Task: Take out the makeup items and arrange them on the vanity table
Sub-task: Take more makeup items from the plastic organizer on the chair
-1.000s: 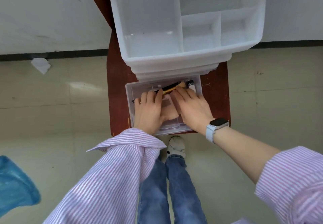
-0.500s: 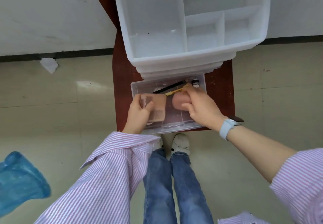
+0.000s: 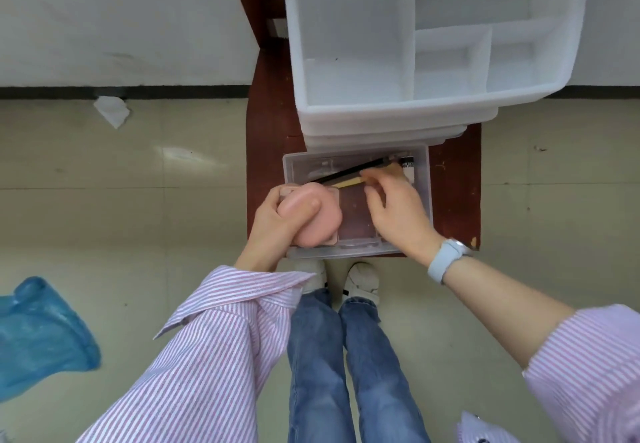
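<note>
A clear plastic drawer (image 3: 424, 179) stands pulled out under the white organizer (image 3: 398, 110). My left hand (image 3: 273, 221) grips a round pink compact (image 3: 317, 217) stacked on a flat beige palette (image 3: 334, 195), held over the drawer's left side. My right hand (image 3: 394, 210) reaches into the drawer's back part, its fingertips pinching a yellow-handled brush (image 3: 348, 183). A black pencil (image 3: 349, 172) lies diagonally just behind it. A small tube with a black-and-white label (image 3: 408, 165) sits in the back right corner.
The organizer and drawer rest on a dark red wooden table (image 3: 453, 186). The organizer's top tray has several bare compartments. A blue plastic bag (image 3: 38, 335) and a crumpled white paper (image 3: 110, 110) lie on the tiled floor to the left.
The pink compact has passed from my right hand to my left, which now holds it on top of the beige palette. My right hand has reached back to the yellow brush.
</note>
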Demonstrator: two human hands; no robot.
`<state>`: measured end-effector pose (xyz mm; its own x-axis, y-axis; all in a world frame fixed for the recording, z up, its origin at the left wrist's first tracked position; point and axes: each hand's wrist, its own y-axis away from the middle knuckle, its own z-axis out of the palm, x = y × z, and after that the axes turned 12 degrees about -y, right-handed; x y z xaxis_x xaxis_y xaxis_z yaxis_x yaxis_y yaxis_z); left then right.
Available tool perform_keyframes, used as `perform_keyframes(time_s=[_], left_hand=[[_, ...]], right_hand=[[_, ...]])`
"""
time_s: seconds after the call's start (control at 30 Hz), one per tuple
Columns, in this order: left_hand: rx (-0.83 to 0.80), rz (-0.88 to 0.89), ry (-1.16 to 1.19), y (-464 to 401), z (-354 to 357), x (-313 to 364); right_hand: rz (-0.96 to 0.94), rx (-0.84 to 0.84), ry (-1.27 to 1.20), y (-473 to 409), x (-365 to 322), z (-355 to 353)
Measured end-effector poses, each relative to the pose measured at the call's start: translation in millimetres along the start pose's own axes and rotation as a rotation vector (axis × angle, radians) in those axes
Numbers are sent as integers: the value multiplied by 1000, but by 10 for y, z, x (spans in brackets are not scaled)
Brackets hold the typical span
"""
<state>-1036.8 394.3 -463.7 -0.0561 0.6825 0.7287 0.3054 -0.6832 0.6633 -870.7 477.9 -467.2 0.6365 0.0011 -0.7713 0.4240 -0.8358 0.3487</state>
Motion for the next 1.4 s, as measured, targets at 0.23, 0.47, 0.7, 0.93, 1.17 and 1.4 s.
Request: perform_keyframes(time_s=[0.23,0.47,0.7,0.93,1.17,1.4], left_hand=[[53,26,-163,70,-352,-54],[101,9,-112,54,-528,-164],[228,-35,-82,0,-699,-284],[216,-105,-5,4,-736,-411],[217,-154,112,-16,-696,-473],[197,-182,75,58,-588,-593]], right_hand=[[-187,-327,846,-397,155,171],[-319,-371,908,-333,50,282],[357,-397,168,-152,-107,582],[461,-276,240,-70,-253,863],[465,-253,195,25,-307,928],[500,-296,113,59,-253,970]])
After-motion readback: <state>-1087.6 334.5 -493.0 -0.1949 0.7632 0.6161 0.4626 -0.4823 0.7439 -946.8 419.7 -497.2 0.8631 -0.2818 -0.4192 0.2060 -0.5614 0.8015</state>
